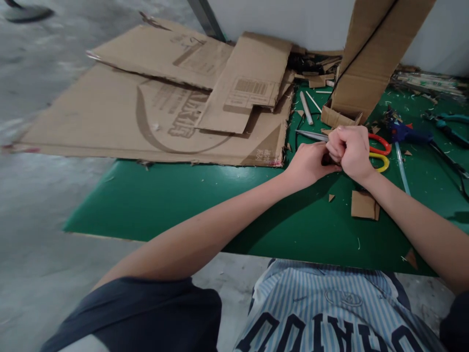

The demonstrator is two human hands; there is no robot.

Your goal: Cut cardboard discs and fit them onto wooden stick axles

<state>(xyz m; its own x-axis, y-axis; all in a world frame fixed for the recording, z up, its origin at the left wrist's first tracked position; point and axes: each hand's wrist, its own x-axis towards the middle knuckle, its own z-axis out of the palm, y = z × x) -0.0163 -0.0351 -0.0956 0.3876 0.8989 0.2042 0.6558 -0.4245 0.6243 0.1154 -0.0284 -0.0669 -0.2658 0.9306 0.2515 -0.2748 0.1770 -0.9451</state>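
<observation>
My left hand [308,163] and my right hand [351,150] are pressed together over the green mat [205,205], both with fingers curled shut around something small that I cannot make out. Scissors [377,148] with red and yellow handles lie on the mat right behind my hands, blades pointing left. A square cardboard offcut [362,204] lies on the mat just under my right wrist.
Large flattened cardboard sheets [154,107] cover the mat's far left. An upright cardboard piece [370,54] stands behind my hands. A blue glue gun [406,133], glue sticks [306,107], pliers [449,122] and scraps lie at right. Grey floor lies left.
</observation>
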